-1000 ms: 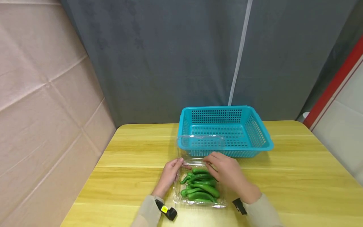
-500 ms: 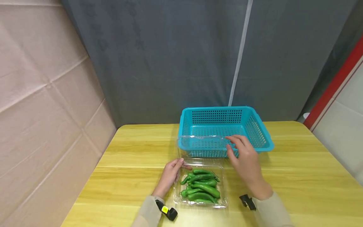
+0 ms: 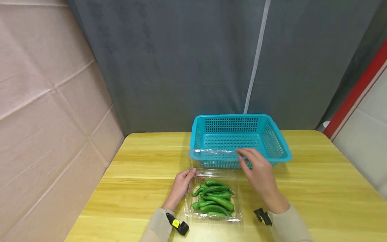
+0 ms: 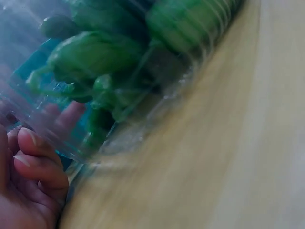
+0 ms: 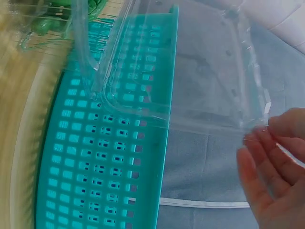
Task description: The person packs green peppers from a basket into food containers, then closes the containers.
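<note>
Several green peppers (image 3: 220,201) lie in the base of a clear plastic clamshell container (image 3: 213,218), whose lid (image 3: 211,152) stands raised on the far side. My left hand (image 3: 179,186) grips the container's left side near the hinge, thumb on the rim; the left wrist view shows its fingers (image 4: 42,167) curled at the corner. With thumb and forefinger my right hand (image 3: 260,172) pinches the lid's right far corner, clearly seen in the right wrist view, where the lid (image 5: 205,90) is tilted up. The other fingers of that hand are loosely bent.
A blue perforated plastic basket (image 3: 231,124) stands behind the container, its near edge seen through the lid. Both are on a wooden table (image 3: 136,174). A grey curtain (image 3: 181,67) hangs behind, with a pale covered wall (image 3: 54,134) at the left.
My right hand has moved from over the peppers near the hinge, out to the right, then onto the lid's corner. The lid's top edge has dropped slightly. The left hand has stayed put.
</note>
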The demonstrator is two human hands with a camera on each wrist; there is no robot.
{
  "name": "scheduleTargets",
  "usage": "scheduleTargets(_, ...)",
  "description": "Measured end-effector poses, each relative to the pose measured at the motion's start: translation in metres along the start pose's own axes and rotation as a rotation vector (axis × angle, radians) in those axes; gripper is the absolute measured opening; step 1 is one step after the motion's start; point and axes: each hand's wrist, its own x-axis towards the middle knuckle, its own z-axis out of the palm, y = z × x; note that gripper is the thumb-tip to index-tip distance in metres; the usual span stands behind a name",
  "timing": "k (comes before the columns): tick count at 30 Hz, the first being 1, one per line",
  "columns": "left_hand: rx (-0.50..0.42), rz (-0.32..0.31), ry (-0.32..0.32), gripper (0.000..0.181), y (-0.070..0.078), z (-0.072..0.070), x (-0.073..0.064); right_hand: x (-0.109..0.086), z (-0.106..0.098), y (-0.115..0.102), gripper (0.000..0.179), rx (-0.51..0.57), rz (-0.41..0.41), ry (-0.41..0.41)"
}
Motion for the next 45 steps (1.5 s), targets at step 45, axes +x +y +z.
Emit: scheduleTargets(45,-0.140,-0.112,-0.380,0.035,0.027,-0.032,-0.071,-0.072,-0.021,-0.011,0.019,0.154,-0.227,-0.289)
